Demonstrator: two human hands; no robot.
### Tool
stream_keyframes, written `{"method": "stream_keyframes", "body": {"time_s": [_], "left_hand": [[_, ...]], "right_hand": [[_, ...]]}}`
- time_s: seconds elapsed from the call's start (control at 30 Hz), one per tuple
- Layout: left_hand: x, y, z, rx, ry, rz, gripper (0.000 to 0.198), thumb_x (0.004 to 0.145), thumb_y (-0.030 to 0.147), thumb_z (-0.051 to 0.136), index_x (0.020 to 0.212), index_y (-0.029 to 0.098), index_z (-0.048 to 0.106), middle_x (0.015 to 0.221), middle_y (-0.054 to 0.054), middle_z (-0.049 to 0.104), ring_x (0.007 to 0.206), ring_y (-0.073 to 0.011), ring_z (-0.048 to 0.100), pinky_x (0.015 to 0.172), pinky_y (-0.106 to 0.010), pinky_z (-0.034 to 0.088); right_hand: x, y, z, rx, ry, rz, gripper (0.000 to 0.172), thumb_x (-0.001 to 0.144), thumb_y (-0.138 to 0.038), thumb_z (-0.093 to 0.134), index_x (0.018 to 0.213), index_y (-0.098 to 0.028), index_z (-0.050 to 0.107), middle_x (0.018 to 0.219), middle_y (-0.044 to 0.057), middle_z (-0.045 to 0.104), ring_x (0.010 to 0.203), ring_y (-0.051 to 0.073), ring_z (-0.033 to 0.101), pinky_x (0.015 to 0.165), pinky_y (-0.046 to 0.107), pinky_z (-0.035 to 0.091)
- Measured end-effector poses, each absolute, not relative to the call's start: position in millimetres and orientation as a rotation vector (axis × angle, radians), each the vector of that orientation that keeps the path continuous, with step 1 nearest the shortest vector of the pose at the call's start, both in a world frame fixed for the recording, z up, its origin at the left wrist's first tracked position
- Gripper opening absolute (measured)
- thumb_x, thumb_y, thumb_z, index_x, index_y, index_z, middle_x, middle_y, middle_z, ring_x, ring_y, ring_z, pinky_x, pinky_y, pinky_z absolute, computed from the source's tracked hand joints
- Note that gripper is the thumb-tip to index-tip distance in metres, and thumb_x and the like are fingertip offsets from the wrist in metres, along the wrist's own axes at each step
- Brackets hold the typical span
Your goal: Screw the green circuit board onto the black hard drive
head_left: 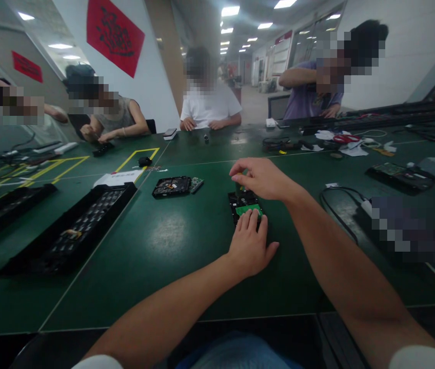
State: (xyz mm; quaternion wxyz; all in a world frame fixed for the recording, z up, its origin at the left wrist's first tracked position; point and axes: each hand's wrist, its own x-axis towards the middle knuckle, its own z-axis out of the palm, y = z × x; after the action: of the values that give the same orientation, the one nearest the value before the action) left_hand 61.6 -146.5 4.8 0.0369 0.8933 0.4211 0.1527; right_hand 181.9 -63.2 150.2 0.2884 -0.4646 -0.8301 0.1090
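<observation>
Black, long, open-topped trough (98,225); at left, on a smooth dark-green table (125,277).
Black, rectangular, drive-like unit with a pale inset (171,187); a small grey-green circuit board (197,184) just beside its right end.
Black, flat, oblong device with a bright green panel (236,204); on the table before the wearer, partly covered by both hands.
Left hand (249,246): fingers extended, laid on the device's near end, thumb spread away. Even, light pressure should serve best here, enough to stop sliding without flexing the panel.
Right hand (259,179): curled above the far end; whether its fingertips meet or grip anything cannot be told. A steady, upright approach seems advisable, clear of the left fingers.
Thin black cable (329,210): right, apart from the device.
</observation>
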Motion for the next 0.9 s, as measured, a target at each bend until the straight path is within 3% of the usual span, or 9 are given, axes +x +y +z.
{"method": "stream_keyframes", "body": {"time_s": [0.9], "left_hand": [[62.2, -146.8, 5.2, 2.746, 1.327, 0.476, 0.074, 0.099, 0.057, 0.049, 0.157, 0.012, 0.039, 0.166, -0.022, 0.035, 0.155, -0.0410, 0.030, 0.127, -0.061, 0.023]], "right_hand": [[181.0, -60.2, 147.5, -1.240, -2.211, 0.286, 0.018, 0.096, -0.031, 0.063, 0.100, -0.019, 0.075, 0.099, 0.005, 0.076, 0.083, 0.017, 0.066, 0.079, 0.028, 0.043]]}}
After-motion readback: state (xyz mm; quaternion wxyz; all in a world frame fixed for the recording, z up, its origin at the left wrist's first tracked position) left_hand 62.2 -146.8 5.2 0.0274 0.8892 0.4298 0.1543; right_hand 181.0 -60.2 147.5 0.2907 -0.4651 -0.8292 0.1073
